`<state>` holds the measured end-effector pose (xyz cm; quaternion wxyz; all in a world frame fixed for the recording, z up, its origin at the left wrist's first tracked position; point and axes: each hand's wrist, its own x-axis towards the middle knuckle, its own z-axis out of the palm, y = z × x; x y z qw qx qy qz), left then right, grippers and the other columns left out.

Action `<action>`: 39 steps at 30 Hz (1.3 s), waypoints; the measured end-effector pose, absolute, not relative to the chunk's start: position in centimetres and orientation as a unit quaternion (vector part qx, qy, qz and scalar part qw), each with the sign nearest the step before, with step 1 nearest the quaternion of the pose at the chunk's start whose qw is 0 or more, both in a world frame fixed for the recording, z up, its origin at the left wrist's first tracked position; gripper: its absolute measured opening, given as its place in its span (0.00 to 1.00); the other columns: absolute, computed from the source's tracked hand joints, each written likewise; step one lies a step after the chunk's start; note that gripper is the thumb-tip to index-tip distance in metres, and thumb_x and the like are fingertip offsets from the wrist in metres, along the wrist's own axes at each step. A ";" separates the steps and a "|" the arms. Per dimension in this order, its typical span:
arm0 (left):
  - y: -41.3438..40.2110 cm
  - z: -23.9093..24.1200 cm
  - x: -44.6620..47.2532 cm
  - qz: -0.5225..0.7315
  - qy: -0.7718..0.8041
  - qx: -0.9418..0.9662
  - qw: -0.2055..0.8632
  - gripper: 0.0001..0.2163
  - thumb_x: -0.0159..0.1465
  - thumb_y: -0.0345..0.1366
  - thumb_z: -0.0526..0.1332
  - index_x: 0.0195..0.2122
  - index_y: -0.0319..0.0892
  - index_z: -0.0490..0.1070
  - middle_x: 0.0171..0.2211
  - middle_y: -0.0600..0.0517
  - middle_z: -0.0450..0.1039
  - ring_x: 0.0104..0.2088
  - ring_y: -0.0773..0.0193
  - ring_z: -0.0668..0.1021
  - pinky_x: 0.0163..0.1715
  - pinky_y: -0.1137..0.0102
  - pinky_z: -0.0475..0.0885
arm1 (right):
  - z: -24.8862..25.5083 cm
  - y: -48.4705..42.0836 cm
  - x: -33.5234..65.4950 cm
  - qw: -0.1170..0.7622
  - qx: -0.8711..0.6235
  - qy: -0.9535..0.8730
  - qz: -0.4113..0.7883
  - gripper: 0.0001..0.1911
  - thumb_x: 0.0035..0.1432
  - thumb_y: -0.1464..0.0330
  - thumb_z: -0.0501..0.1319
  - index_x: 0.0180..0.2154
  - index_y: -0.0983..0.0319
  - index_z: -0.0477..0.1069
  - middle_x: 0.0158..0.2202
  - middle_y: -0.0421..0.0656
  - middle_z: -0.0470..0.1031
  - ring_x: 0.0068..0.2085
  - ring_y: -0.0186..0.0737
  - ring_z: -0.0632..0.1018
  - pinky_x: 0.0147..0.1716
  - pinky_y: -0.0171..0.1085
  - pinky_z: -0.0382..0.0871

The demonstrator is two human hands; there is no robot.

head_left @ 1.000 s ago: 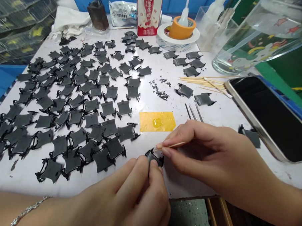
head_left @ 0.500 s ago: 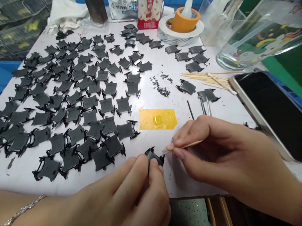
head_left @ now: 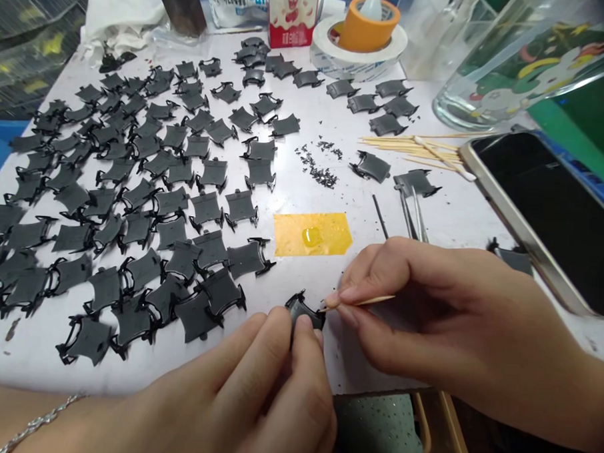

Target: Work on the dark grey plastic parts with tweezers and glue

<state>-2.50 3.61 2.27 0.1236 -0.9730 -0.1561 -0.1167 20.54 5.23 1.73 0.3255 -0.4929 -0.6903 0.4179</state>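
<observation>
My left hand (head_left: 270,379) pinches a small dark grey plastic part (head_left: 304,307) between thumb and finger, near the table's front edge. The part has black curved prongs at its corners, and its lower portion is hidden by my fingers. In my right hand (head_left: 428,305) is a wooden toothpick (head_left: 373,301), gripped by thumb and fingertips. Its tip is at the part's right-hand prong; whether it touches cannot be made out. Just beyond both hands lies a yellow tape piece (head_left: 334,236) bearing a clear, wet drop (head_left: 310,237).
Many similar grey parts (head_left: 144,273) cover the left of the table. Behind the tape lie tiny black bits (head_left: 324,174). Tweezers (head_left: 413,215), toothpicks (head_left: 410,150) and a phone (head_left: 552,217) lie to the right. Tape rolls (head_left: 359,52), a carton (head_left: 294,16) and a glass (head_left: 518,82) stand behind.
The toothpick tip has come closer to the held part's right prong as my right hand shifted slightly left. The whole view has shifted a little; my left hand keeps its hold.
</observation>
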 end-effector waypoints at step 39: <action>5.0 2.9 -1.5 -0.204 -0.131 -0.970 0.025 0.20 0.70 0.19 0.43 0.45 0.27 0.76 0.43 0.41 0.80 0.41 0.54 0.78 0.48 0.62 0.73 | 4.2 11.3 21.8 -0.022 -0.558 -0.829 0.011 0.09 0.54 0.74 0.58 0.39 0.64 0.72 0.29 0.50 0.77 0.33 0.51 0.77 0.27 0.40 0.61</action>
